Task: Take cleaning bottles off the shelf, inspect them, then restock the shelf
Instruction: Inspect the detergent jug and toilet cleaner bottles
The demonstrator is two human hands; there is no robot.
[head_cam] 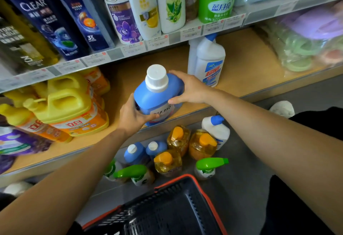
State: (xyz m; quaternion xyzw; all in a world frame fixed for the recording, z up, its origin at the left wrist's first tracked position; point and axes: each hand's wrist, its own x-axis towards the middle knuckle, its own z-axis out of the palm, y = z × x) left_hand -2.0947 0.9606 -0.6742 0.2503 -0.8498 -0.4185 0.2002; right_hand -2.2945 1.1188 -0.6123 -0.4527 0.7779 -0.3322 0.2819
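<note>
The blue bottle sat clamped between both hands, the left hand curled round its label and the right hand with fingers wrapped over its shoulder. Its long axis ran near upright, cap up, at the front edge of the shelf, with bare board just beyond the fingers. The left hand hid its base, so contact with the shelf was unclear.

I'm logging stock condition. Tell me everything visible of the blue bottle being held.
The blue bottle looks like glossy plastic, with a white ribbed cap on top and a white label low on its front, partly covered. It leans cap towards the camera, over the front edge of the shelf; whether its base rests there is hidden. The left hand grips its lower body across the label, the right hand its shoulder. No dent or leak shows.
</note>
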